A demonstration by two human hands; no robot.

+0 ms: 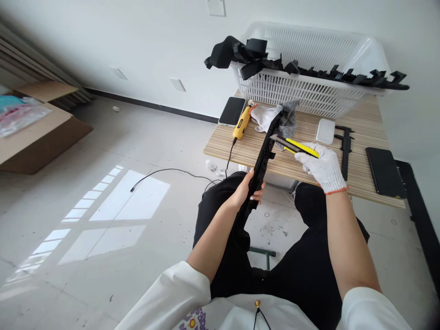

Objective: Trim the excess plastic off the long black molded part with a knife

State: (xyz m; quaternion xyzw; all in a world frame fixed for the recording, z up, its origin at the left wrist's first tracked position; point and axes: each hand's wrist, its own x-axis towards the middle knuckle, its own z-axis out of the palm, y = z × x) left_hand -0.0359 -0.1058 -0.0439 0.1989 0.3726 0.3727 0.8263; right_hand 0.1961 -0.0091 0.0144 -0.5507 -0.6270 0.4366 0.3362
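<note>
My bare left hand (pixel 248 189) is wrapped round a long black plastic part (pixel 263 160), which slants up from my lap to the table. Its far end lies against a grey speckled cloth (pixel 288 121). In a white knitted glove, my right hand (pixel 323 166) grips a yellow and black utility knife (pixel 300 146). The knife's blade points left, at the edge of the black part; whether it touches I cannot tell. Some of the right fingers are hidden behind the knife and glove.
On the wooden table (pixel 220 145) are a yellow corded tool (pixel 242 122), a white glove (pixel 264 117), phones, a white box-like item (pixel 325 131) and black calipers (pixel 344 149). Behind, a white basket (pixel 302 91) carries another black part (pixel 309 71). A cable (pixel 172 169) crosses the floor.
</note>
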